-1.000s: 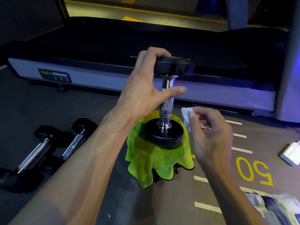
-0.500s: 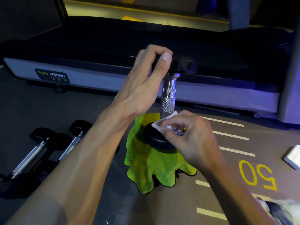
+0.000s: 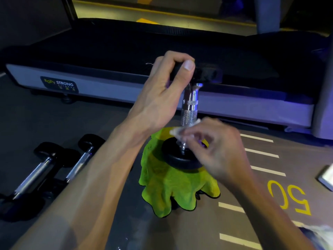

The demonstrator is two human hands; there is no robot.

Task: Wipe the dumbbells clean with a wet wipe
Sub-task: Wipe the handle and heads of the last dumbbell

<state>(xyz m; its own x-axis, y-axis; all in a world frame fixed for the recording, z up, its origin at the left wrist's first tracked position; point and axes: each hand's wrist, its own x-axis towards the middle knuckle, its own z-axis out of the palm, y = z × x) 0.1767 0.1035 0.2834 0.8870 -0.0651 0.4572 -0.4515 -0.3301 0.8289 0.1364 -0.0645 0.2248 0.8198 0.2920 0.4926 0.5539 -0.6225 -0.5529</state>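
The dumbbell stood on end on a bunched green cloth draped over something unseen on the floor, just in front of the treadmill, and everything else lay relative to that cloth. The left hand gripped the upper black head from above, fingers and thumb curled round its edge, steadying the weight upright. The right hand pinched a white wet wipe between fingertips and thumb, pressing it against the lower end of the knurled steel handle, right above the bottom head resting on the cloth; the hand was blurred, so how much of the wipe wrapped the bar could not be told. The chief risk looked to be toppling: the cloth formed a soft, uneven seat, and a firm sideways rub low on the handle could likely rock the bottom head off its perch if the upper grip loosened. A damp handle might also turn slippery, so the dumbbell could slide or twist down onto the fingers working beside the lower head. The small wipe could snag on the knurling and tear or bunch, leaving parts uncleaned. Two more dumbbells lay on the floor to the left of the cloth, apparently waiting their turn.
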